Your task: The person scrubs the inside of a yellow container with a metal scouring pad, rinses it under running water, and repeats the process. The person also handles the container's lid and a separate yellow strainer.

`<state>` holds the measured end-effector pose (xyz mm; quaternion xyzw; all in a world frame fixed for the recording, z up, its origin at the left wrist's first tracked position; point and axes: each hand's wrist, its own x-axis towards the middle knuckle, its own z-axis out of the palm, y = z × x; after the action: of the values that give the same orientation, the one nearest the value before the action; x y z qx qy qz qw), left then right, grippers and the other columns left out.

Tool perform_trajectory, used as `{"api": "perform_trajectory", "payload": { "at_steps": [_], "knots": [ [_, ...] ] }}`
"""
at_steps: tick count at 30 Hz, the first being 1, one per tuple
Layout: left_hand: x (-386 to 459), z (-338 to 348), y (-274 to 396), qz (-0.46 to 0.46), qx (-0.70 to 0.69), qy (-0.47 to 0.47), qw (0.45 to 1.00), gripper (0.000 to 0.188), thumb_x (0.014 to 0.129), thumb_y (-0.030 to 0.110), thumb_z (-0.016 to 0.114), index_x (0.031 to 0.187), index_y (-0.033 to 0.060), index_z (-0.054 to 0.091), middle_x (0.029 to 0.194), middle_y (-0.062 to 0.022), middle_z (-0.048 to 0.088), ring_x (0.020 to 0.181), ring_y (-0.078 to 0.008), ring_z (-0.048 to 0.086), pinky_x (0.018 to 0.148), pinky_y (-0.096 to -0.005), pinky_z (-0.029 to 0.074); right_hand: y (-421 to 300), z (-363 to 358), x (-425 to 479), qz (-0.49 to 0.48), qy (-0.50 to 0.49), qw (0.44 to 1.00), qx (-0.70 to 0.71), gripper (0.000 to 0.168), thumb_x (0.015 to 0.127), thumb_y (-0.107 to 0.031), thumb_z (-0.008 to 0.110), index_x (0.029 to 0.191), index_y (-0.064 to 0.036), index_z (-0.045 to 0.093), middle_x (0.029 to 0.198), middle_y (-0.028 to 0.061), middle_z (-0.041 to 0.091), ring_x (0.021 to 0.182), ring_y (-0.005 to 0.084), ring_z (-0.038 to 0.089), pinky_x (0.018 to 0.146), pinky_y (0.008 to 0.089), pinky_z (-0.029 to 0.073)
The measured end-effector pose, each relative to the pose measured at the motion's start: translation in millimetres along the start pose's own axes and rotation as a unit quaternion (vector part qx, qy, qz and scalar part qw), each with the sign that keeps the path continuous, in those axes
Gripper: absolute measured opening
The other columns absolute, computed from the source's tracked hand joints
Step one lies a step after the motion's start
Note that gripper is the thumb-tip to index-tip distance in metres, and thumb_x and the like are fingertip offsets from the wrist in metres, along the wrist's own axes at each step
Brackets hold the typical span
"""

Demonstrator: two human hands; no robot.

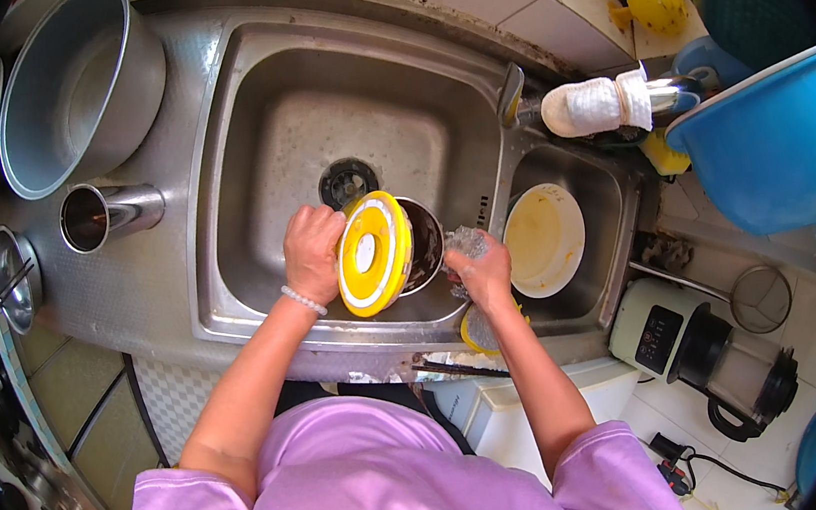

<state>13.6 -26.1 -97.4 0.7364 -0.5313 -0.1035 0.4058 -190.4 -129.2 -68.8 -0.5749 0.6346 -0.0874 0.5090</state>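
Note:
My left hand (pixel 316 254) grips a round yellow lid with a white ring (pixel 370 255), tilted over the lower part of the large steel sink basin (pixel 273 130). Partly behind the lid is a round metal container (pixel 428 241) with a dark inside. My right hand (pixel 481 269), just right of that container, holds a crumpled, clear or silvery scrubber (pixel 468 243). In the small basin to the right sits a white bowl (pixel 546 239) with yellowish residue. Below my right wrist, a yellow-rimmed item (pixel 478 330) lies at the sink's front edge, partly hidden by my forearm.
A large metal pot (pixel 84 95), a steel cup (pixel 84 218) and a small metal bowl (pixel 16 277) stand on the left counter. The cloth-wrapped faucet (pixel 591 106) is behind the small basin. At right are a blue basin (pixel 765 139), a strainer (pixel 760 298) and a blender (pixel 706 349).

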Motion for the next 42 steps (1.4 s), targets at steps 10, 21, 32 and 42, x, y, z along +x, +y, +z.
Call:
{"api": "perform_trajectory", "payload": {
  "at_steps": [10, 21, 32, 42],
  "knots": [
    [-7, 7, -2, -0.005, 0.014, 0.014, 1.000, 0.019, 0.068, 0.019, 0.061, 0.068, 0.0068, 0.047, 0.067, -0.0082, 0.044, 0.067, -0.0274, 0.045, 0.059, -0.0370, 0.037, 11, 17, -23, 0.248, -0.010, 0.915, 0.318, 0.021, 0.077, -0.013, 0.064, 0.089, 0.001, 0.054, 0.077, 0.0080, 0.055, 0.053, 0.0144, 0.050, 0.047, 0.0321, 0.054],
    [-4, 7, 1, 0.000, -0.005, 0.002, 1.000, 0.017, 0.069, 0.019, 0.059, 0.066, 0.0078, 0.047, 0.067, -0.0076, 0.045, 0.067, -0.0267, 0.045, 0.061, -0.0361, 0.036, 13, 2, -21, 0.202, -0.060, 0.931, 0.297, 0.022, 0.074, -0.010, 0.066, 0.087, 0.001, 0.053, 0.074, 0.0075, 0.054, 0.055, 0.0160, 0.052, 0.057, 0.0361, 0.054],
    [-4, 4, -2, 0.013, 0.000, -0.018, 1.000, 0.016, 0.068, 0.019, 0.059, 0.069, 0.0080, 0.048, 0.067, -0.0077, 0.045, 0.067, -0.0268, 0.046, 0.060, -0.0362, 0.037, -23, -60, -35, 0.034, -0.086, 0.994, 0.054, 0.040, 0.079, -0.024, 0.062, 0.116, -0.010, 0.053, 0.099, 0.0105, 0.058, 0.082, 0.0228, 0.060, 0.063, 0.0320, 0.053],
    [-3, 4, 0, 0.026, 0.010, -0.012, 1.000, 0.015, 0.069, 0.018, 0.059, 0.070, 0.0071, 0.049, 0.068, -0.0077, 0.046, 0.067, -0.0268, 0.047, 0.060, -0.0366, 0.038, -41, -45, -34, -0.238, -0.226, 0.774, -0.541, 0.044, 0.081, -0.024, 0.053, 0.122, -0.012, 0.044, 0.080, 0.0184, 0.062, 0.073, 0.0376, 0.059, 0.068, 0.0444, 0.047]
  ]
}}
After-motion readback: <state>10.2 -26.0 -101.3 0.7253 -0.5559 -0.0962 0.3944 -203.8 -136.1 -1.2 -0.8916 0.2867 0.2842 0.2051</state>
